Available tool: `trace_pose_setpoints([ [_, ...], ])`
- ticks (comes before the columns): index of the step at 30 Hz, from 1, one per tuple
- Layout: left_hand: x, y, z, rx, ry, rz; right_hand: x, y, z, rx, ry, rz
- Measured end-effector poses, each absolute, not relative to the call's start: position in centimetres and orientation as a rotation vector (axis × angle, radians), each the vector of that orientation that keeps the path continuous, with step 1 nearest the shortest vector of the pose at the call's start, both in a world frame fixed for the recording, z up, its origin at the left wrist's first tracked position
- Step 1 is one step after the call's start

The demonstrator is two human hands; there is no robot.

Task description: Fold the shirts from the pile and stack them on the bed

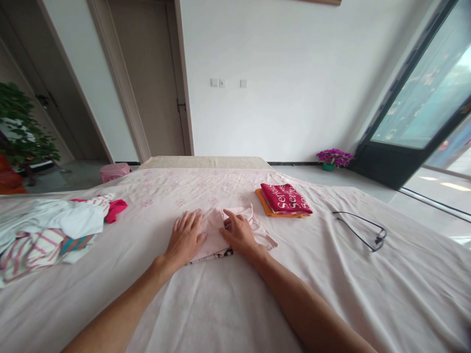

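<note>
A pale pink garment [212,225], partly folded, lies on the bed sheet in front of me. Dark print shows along its near edge, and its right part is spread loosely. My left hand [186,238] rests flat on its left side with the fingers stretched out. Over its middle is my right hand [240,234], fingers bent and thumb and index finger apart, touching the cloth; its other fingertips are partly hidden. Just beyond it to the right sits a folded red cloth with white lettering [285,198], stacked on a folded orange one [265,205].
A loose heap of clothes [79,220] lies at the left. Black-framed glasses [379,238] lie on the wrinkled sheet [316,274] at the right. Beyond the bed are a pink stool [115,171], a pot of purple flowers [334,158] and a white wall.
</note>
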State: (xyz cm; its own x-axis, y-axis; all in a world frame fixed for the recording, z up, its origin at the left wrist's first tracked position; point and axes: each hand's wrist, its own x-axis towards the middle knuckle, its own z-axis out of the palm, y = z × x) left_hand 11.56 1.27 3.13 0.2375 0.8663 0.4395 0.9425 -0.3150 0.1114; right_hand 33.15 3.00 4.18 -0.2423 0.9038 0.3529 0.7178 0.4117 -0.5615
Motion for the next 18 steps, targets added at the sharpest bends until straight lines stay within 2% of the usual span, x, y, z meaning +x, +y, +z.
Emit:
trace_pose_setpoints([
  [4, 10.6, 1.2, 1.3, -2.371, -1.749, -0.508, 32.8, 3.0, 4.1, -1.374, -2.055, 0.338],
  [7, 9.8, 1.5, 1.3, -2.448, -1.749, -0.626, 32.8, 2.9, 4.1, -1.363, -2.079, 0.36],
  [13, 10.1, 0.5, 4.1, -2.443, -1.847, -1.305, 32.6, 3.0, 4.7, -1.321, -2.017, 0.447],
  [18, 11.8, -0.7, 7.5, -2.62, -2.33, -1.992, 30.7, 3.5, 5.4, -1.145, -1.752, 0.822],
])
